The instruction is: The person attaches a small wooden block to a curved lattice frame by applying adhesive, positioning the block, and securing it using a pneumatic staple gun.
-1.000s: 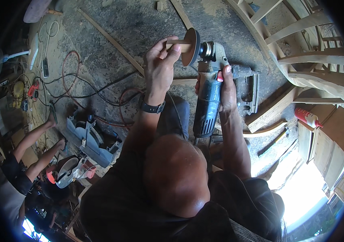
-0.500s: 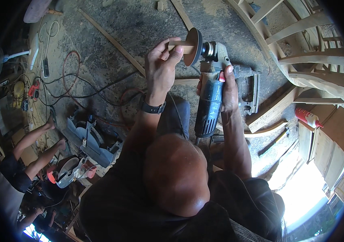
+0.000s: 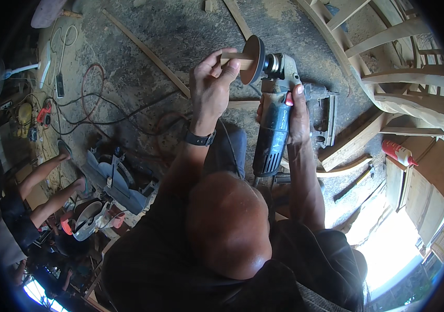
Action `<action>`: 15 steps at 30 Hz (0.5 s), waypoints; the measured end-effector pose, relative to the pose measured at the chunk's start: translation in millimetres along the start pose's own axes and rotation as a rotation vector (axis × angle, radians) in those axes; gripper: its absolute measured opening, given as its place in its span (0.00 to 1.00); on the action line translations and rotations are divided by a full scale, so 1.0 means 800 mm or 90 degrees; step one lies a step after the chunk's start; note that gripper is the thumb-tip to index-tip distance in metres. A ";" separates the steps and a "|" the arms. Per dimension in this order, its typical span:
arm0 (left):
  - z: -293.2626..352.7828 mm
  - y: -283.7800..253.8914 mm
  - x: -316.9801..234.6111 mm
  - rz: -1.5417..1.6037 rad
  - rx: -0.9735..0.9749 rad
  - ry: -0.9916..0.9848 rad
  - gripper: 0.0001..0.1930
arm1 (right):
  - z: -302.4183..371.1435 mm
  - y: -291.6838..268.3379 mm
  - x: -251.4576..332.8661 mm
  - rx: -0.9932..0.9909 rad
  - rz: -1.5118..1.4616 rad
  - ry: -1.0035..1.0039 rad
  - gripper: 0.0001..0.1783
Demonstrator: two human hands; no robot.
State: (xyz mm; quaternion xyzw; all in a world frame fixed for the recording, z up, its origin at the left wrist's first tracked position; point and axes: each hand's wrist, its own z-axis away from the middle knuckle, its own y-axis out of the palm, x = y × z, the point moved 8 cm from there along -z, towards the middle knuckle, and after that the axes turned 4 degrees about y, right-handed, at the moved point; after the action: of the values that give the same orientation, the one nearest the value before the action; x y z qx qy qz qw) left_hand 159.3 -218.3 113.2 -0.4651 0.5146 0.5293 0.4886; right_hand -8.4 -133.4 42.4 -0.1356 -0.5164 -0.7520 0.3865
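Note:
My left hand [image 3: 210, 91], with a dark watch on the wrist, pinches a small wooden block [image 3: 232, 55] between thumb and fingers. The block's far end meets the brown face of a round sanding disc [image 3: 255, 49]. That disc is mounted on the head of a blue-grey angle grinder [image 3: 273, 122]. Wrapped around the grinder's body is my right hand [image 3: 299, 117], its thumb lying near the red switch [image 3: 288, 99]. The grinder's body points down toward me, with its head away from me. Whether the disc is spinning I cannot tell.
Beside my right hand a metal-framed power tool [image 3: 328, 119] lies on the dusty floor. A curved wooden frame [image 3: 368, 67] fills the far right, near a red-and-white bottle [image 3: 399, 152] and a hammer [image 3: 353, 183]. At left are a miter saw [image 3: 118, 179], cables [image 3: 94, 99] and another person's legs [image 3: 50, 203].
Both hands, the block and the grinder have shifted very slightly to the right together. The other person at left has moved their legs a little. My grip on both things is the same.

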 end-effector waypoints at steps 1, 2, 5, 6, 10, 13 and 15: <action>0.000 0.000 0.000 -0.003 0.000 0.000 0.13 | 0.000 -0.003 -0.002 0.001 -0.002 -0.001 0.45; 0.000 0.000 0.000 -0.006 0.000 0.000 0.13 | 0.001 -0.002 -0.001 0.002 -0.004 -0.001 0.45; -0.001 -0.002 0.001 -0.004 -0.001 0.006 0.13 | 0.001 0.000 0.001 -0.002 -0.005 -0.004 0.44; -0.002 -0.003 0.000 -0.005 -0.002 0.009 0.14 | 0.001 0.001 0.001 -0.004 -0.005 -0.005 0.44; 0.000 0.000 0.001 0.001 0.018 -0.010 0.17 | 0.003 0.002 0.002 -0.015 -0.013 -0.010 0.45; 0.004 0.002 0.003 0.000 0.027 -0.023 0.19 | 0.004 -0.001 0.002 -0.029 -0.012 -0.005 0.43; 0.004 0.001 0.003 -0.011 0.024 -0.022 0.19 | 0.005 0.007 0.005 -0.035 -0.054 -0.006 0.38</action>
State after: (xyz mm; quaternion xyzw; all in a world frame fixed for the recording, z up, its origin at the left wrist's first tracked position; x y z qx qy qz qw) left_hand 158.6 -215.4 111.1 -0.4512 0.5118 0.5233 0.5106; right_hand -7.8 -132.7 50.1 -0.1277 -0.5027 -0.7811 0.3476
